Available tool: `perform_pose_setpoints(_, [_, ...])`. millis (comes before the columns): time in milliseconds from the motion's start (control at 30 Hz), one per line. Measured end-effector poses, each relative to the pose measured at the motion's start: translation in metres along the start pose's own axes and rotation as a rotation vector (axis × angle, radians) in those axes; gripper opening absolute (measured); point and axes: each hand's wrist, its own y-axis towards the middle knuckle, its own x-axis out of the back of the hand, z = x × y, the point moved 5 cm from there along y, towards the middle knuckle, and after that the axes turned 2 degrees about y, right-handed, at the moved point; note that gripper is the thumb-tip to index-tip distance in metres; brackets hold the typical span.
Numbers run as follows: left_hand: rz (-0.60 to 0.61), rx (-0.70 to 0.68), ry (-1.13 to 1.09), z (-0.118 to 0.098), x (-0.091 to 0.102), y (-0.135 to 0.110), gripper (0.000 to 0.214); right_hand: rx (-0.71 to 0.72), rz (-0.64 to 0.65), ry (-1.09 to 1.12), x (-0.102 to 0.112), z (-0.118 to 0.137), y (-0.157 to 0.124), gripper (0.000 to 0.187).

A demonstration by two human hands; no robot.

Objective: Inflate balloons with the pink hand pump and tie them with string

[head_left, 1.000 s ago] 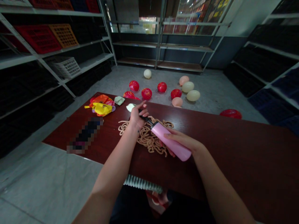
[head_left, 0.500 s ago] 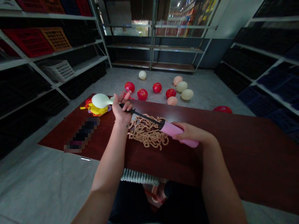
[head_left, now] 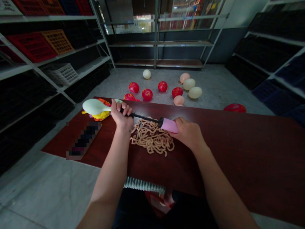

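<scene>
The mint-green balloon (head_left: 93, 106) has swelled near the far-left corner of the surface (head_left: 243, 152); my left fingers (head_left: 129, 111) clamp the black end of the hand pump (head_left: 169, 125), right fingers (head_left: 179, 121) its pink barrel, with open room rightward.

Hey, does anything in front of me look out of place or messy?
Brown coils lie in a loose tangle on the table, near the pump, and balloons are scattered over the floor. Both look untidy; I see no clear damage.

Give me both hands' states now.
Left hand: closed on the black end of the pump, pale green balloon at the fist.
Right hand: closed around the pink barrel.
</scene>
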Motion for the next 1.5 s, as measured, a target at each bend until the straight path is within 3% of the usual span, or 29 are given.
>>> perform_pose_setpoints(333, [0.05, 0.006, 0.042, 0.031, -0.016, -0.03, 0.052, 0.06, -0.207, 0.008, 0.007, 0.015, -0.004, 0.029])
perform_pose_setpoints(533, [0.065, 0.051, 0.116, 0.053, -0.023, -0.05, 0.056, 0.049, -0.205, 0.103, 0.003, 0.028, -0.006, 0.031])
perform_pose_setpoints(700, [0.04, 0.06, 0.107, 0.062, -0.019, -0.05, 0.054, 0.03, -0.176, 0.104, -0.002, 0.027, -0.006, 0.029])
perform_pose_setpoints(1200, [-0.043, 0.106, 0.093, 0.056, -0.005, -0.022, 0.05, -0.033, -0.138, 0.072, -0.003, 0.03, 0.004, 0.032])
perform_pose_setpoints(1500, [-0.059, 0.047, 0.048, 0.04, -0.002, -0.013, 0.045, 0.009, -0.203, 0.03, -0.002, 0.017, 0.006, 0.031])
